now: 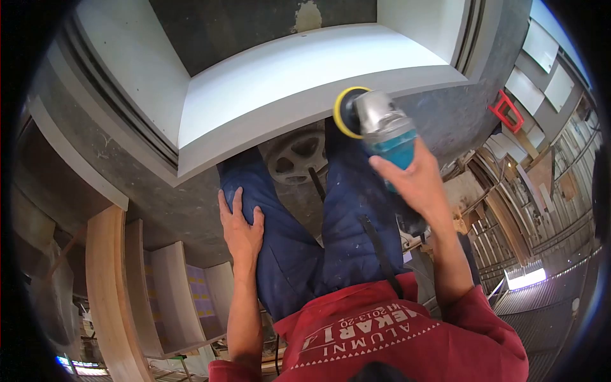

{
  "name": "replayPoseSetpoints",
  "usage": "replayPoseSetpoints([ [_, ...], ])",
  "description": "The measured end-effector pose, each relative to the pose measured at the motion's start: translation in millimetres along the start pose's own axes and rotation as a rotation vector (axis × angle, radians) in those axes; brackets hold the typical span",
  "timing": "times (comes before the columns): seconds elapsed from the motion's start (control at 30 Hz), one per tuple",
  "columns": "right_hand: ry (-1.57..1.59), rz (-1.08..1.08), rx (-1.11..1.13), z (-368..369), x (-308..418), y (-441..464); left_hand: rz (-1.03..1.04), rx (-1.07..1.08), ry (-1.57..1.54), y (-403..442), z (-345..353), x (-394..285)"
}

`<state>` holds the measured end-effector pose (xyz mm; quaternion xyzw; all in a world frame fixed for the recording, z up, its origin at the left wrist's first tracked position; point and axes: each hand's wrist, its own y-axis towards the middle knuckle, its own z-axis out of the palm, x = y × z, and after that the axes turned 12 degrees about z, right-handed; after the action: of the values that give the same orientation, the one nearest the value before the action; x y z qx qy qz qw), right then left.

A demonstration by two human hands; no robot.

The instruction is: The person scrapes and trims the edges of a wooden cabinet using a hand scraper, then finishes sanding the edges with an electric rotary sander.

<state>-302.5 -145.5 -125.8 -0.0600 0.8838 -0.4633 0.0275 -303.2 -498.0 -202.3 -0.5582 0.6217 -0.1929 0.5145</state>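
My right hand (417,181) is wrapped round the teal body of an angle grinder (391,137), lifted over my right knee. A round backing pad (349,113) with a yellow rim sits on the grinder's grey metal head, close to the front edge of a pale cabinet frame (305,105). The grinder is slightly blurred. My left hand (240,230) lies on my left thigh with its fingers spread, holding nothing. Dark blue trousers (286,254) cover my legs, which reach under the cabinet's near edge.
Between my knees shows a grey spoked wheel (296,156) on the floor. Wooden shelf units (111,286) stand at the left. A red frame-like object (507,110) lies at the upper right, near white panels (541,48) and stacked boards (509,216).
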Motion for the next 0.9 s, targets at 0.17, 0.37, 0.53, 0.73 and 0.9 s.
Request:
replayPoseSetpoints([
  [0.17,-0.157,-0.092,0.103,31.6,17.1,-19.6,0.007,0.010,-0.004,0.0,-0.2,6.6],
  [0.37,-0.180,-0.033,0.094,19.6,10.3,-14.2,-0.009,0.019,0.021,1.2,0.0,-2.7],
  [0.53,-0.111,0.050,0.024,-27.6,-15.5,13.7,-0.028,0.026,0.041,1.7,12.9,-11.7],
  [0.73,0.041,0.150,-0.032,-97.0,-58.6,52.0,0.379,-0.202,0.069,31.1,16.9,-79.0],
  [0.9,0.090,0.092,-0.067,-137.0,-95.5,54.5,0.610,-0.108,0.298,109.8,32.7,-164.4],
])
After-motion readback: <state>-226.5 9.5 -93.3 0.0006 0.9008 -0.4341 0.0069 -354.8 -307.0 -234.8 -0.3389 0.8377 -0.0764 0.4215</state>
